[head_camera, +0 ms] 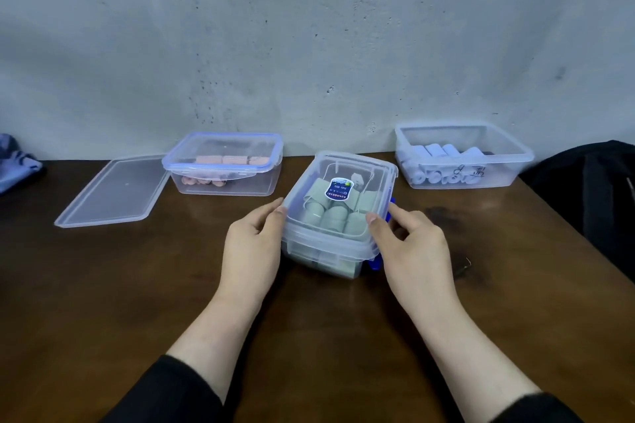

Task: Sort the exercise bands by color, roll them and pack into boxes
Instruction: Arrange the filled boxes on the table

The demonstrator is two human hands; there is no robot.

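A clear plastic box (330, 247) with its lid (360, 165) on stands mid-table, filled with rolled green bands (335, 216). My left hand (254, 244) holds its left side, thumb on the lid's edge. At the right side my right hand (409, 244) grips the lid's rim, near blue latches (374, 263). A lidded box (225, 165) at back left contains rolled pink bands (223, 160). At back right an open box (462, 156) has rolled light-blue bands (436, 151) inside.
A loose clear lid (113, 191) lies flat at the left of the brown wooden table (309, 336). Blue cloth (15, 161) sits at the far left edge, a black bag (598, 182) at the far right. A grey wall stands behind.
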